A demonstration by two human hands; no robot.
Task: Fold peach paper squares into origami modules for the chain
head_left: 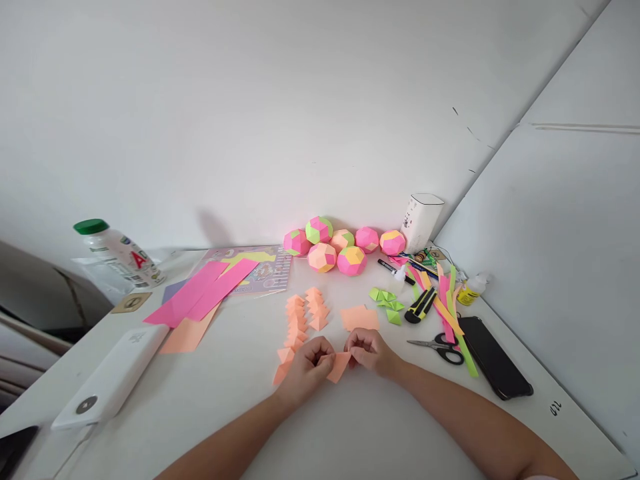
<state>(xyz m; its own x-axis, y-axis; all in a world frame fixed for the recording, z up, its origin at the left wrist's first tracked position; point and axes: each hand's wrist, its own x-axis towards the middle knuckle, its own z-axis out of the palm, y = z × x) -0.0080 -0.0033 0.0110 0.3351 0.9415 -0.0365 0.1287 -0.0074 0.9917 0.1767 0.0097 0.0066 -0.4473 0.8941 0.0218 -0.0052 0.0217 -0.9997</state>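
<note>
One small peach paper piece (339, 367)

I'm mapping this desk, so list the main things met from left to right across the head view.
Dark flat object, green-capped bottle, pink paper sheets, left hand, orange paper piece, right hand, scissors, black phone.
</note>
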